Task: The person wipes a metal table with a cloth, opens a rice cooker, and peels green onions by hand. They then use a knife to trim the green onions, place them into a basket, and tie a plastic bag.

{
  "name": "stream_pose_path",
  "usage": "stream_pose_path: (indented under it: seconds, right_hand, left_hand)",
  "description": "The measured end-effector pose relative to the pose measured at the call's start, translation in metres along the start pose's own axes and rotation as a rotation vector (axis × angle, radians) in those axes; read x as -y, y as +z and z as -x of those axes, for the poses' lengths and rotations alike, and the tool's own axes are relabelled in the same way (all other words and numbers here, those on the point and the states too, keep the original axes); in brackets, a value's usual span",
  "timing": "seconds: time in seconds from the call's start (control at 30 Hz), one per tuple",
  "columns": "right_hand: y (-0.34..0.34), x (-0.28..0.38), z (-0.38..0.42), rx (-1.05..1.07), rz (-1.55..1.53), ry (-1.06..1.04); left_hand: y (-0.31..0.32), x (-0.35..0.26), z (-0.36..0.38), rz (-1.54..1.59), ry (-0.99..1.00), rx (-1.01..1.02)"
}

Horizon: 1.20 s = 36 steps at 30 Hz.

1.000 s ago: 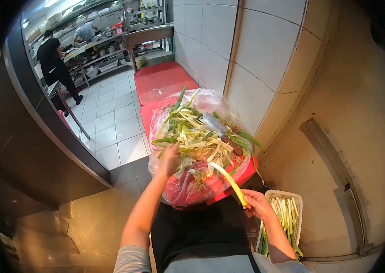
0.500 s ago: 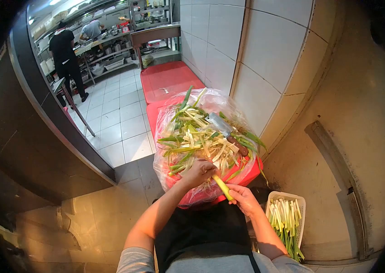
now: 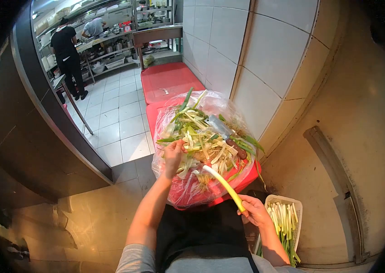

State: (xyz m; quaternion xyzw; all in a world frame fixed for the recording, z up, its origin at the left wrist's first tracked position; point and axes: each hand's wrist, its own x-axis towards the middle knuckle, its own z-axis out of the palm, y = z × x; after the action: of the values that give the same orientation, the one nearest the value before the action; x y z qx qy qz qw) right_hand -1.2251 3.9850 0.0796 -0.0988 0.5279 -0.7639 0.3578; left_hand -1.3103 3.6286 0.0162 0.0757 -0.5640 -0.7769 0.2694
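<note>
Below the hands is the wearer's black apron (image 3: 201, 230). The right hand (image 3: 254, 210) pinches the yellow-green end of a stalk (image 3: 224, 184) between thumb and fingers, with little gap between them. The stalk slants away to the left, its white end over the near part of the plastic bag (image 3: 188, 193). Beside the right forearm, a white basket (image 3: 299, 207) holds a bundle of similar stalks (image 3: 284, 218), pale ends farthest from the wearer.

Farther forward, the left hand (image 3: 173, 155) is at the left side of a heap of trimmings (image 3: 201, 136). Its fingers are drawn together; whether they grip a scrap, I cannot tell. The heap lies on the bag, which covers much of the red desk (image 3: 246, 179). A cleaver (image 3: 219, 127) rests on the heap's right side, its brown handle (image 3: 236, 149) toward the wearer.

Beyond is another red surface (image 3: 163, 77) with a small white scrap (image 3: 164, 91). In the background, two people (image 3: 67, 50) stand by metal shelves (image 3: 110, 67).
</note>
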Motion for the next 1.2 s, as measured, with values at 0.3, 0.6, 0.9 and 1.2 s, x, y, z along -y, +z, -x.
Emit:
stream_pose_path:
  seconds: [0.3,0.6,0.9,1.2]
  right_hand:
    - [-0.002,0.0,-0.011,0.197,-0.484,-0.03]
    - [0.032,-0.004,-0.036,0.073,-0.466,0.125]
    - [-0.024,-0.001,-0.038,-0.239,-0.319,-0.172]
    - [-0.248,-0.081,0.115,-1.406,1.044,-0.123]
  left_hand:
    - [0.039,-0.02,0.039,-0.557,0.019,0.375]
    - [0.064,-0.037,0.06,-0.211,0.054,0.347]
    - [0.026,-0.057,0.057,-1.242,0.32,0.227]
    - [0.004,-0.031,0.065,-1.497,0.061,0.293]
